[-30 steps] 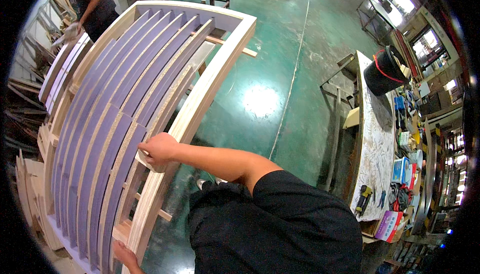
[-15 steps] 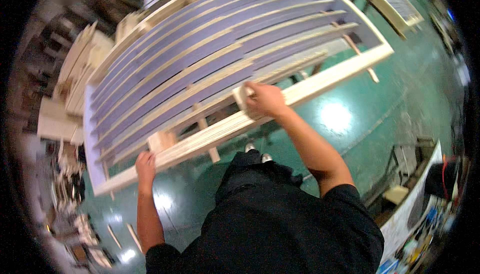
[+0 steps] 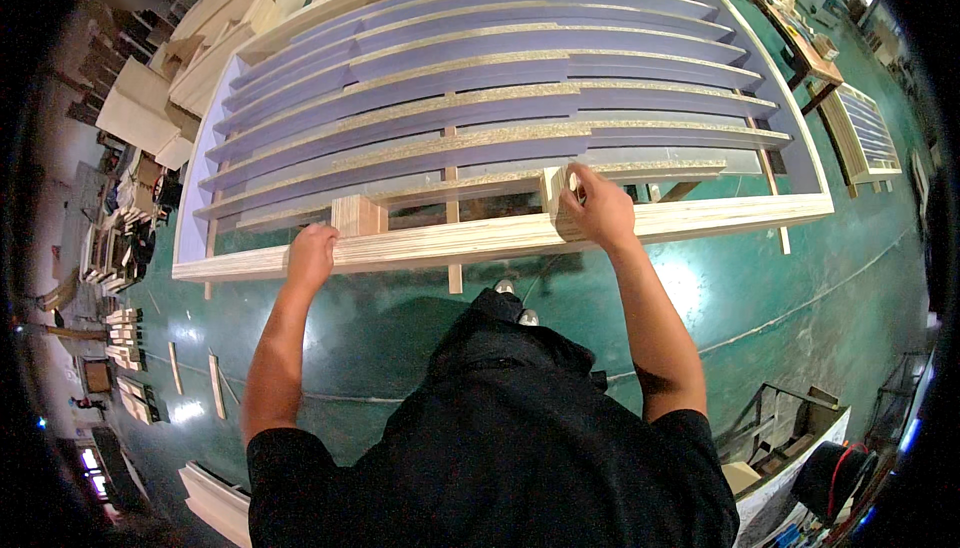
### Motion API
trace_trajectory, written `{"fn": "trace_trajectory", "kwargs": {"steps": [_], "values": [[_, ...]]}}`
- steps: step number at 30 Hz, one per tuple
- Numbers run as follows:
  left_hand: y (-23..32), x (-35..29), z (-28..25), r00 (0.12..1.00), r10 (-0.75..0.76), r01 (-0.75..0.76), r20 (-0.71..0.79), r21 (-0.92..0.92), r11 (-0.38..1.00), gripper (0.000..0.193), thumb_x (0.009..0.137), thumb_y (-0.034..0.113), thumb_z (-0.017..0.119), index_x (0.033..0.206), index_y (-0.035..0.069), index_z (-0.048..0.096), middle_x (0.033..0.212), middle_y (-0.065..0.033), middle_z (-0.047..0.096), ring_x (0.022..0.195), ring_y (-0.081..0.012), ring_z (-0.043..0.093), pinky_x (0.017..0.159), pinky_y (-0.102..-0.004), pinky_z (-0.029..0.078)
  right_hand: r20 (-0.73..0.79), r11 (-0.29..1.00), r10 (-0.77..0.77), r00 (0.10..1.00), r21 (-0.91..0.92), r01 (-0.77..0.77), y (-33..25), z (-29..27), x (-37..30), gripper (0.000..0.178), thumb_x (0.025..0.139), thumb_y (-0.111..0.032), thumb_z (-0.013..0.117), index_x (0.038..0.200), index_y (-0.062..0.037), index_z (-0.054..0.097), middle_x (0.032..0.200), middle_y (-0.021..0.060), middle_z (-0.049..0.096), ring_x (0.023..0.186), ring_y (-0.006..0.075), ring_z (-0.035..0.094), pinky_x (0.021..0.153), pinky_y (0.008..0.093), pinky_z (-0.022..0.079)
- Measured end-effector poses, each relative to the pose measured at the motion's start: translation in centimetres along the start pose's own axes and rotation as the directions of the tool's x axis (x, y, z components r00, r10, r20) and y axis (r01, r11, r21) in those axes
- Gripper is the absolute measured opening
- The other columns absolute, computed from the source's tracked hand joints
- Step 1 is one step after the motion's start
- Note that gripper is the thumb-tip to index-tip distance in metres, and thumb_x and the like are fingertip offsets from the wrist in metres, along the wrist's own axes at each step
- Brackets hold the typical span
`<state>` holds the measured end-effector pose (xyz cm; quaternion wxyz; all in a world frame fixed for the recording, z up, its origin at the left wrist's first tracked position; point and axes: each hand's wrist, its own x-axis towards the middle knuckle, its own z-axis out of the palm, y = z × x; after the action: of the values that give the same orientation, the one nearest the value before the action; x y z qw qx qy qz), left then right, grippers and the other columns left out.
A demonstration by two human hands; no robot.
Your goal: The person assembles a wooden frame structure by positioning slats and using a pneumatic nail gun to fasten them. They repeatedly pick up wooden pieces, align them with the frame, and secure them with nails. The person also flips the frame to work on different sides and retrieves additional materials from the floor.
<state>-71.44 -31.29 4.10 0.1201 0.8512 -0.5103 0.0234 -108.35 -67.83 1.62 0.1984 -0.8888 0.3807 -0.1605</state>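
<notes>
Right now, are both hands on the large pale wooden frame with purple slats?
Yes: the left hand rests on the large pale wooden frame at its near rail, and the right hand grips it.
</notes>
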Motion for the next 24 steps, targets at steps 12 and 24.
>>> {"fn": "trace_trajectory", "kwargs": {"steps": [12,24], "values": [[0.8,-0.1,0.9,0.958,-0.232,0.174,0.170,0.297,0.939,0.021,0.090,0.009,0.055,0.110,0.006,0.061,0.108,-0.0200,0.067,0.107,-0.0400,0.063,0.088,-0.0548,0.046,0.008,0.999,0.027,1.000,0.029,-0.027,0.4,0.9,0.4,0.048,0.088,-0.037,0.069,0.132,-0.0217,0.060,0.101,0.0102,0.075,0.092,0.0347,0.071,0.080,0.0461,0.056],[2.0,-18.8,12.1,0.790,-0.613,0.558,0.011,-0.427,0.711,0.015,0.104,0.018,0.047,0.109,0.007,0.055,0.096,-0.0210,0.066,0.090,-0.0429,0.064,0.079,-0.0527,0.051,0.012,0.975,-0.099,0.995,0.199,0.094,8.0,2.1,-0.3,0.040,0.100,-0.009,0.061,0.139,-0.0061,0.056,0.075,0.0007,0.051,0.066,0.0114,0.042,0.061,0.0286,0.041]]}}
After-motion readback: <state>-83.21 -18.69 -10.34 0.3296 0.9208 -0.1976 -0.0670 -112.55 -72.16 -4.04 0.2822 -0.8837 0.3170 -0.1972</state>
